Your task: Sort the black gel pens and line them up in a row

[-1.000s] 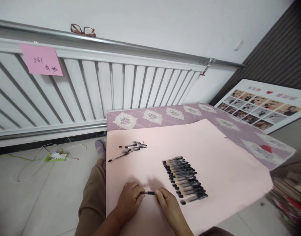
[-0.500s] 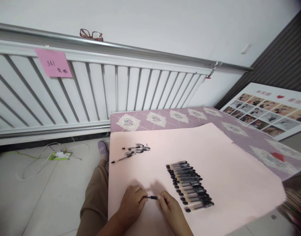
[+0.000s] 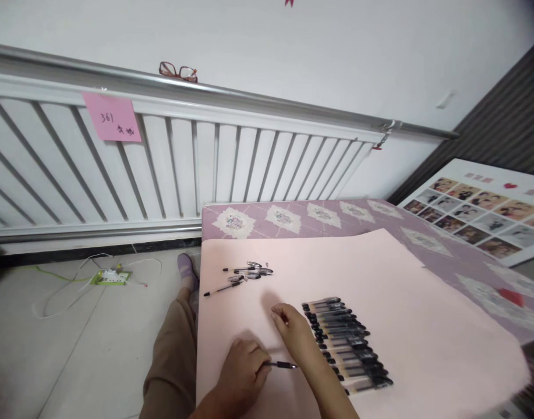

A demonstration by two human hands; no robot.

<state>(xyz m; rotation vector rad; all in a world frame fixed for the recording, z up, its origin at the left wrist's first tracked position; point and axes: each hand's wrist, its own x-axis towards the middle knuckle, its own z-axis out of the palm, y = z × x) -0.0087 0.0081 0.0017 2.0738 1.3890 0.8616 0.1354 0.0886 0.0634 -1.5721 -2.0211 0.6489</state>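
My left hand (image 3: 244, 373) rests on the pink paper sheet (image 3: 402, 302) near the table's front edge, pinched shut on a thin black pen part (image 3: 282, 365) that points right. Just ahead of it, my right hand (image 3: 294, 333) reaches forward over the sheet with its fingers stretched out and nothing seen in them. It lies beside the left end of a neat row of several black-capped pens (image 3: 347, 344). Further ahead lies a small pile of loose pen parts (image 3: 250, 270), with a single thin pen refill (image 3: 218, 287) next to it.
The sheet covers a table with a purple patterned cloth (image 3: 293, 218). My leg in tan trousers (image 3: 170, 355) is at the table's left. A white radiator (image 3: 183, 163) with a pink note (image 3: 112, 117) and glasses (image 3: 178, 71) stands behind. A photo board (image 3: 480, 212) leans at right; cables lie on the floor.
My right hand has let go of the pen part and moved forward toward the loose parts. My left hand still holds the part. The camera view has shifted slightly.
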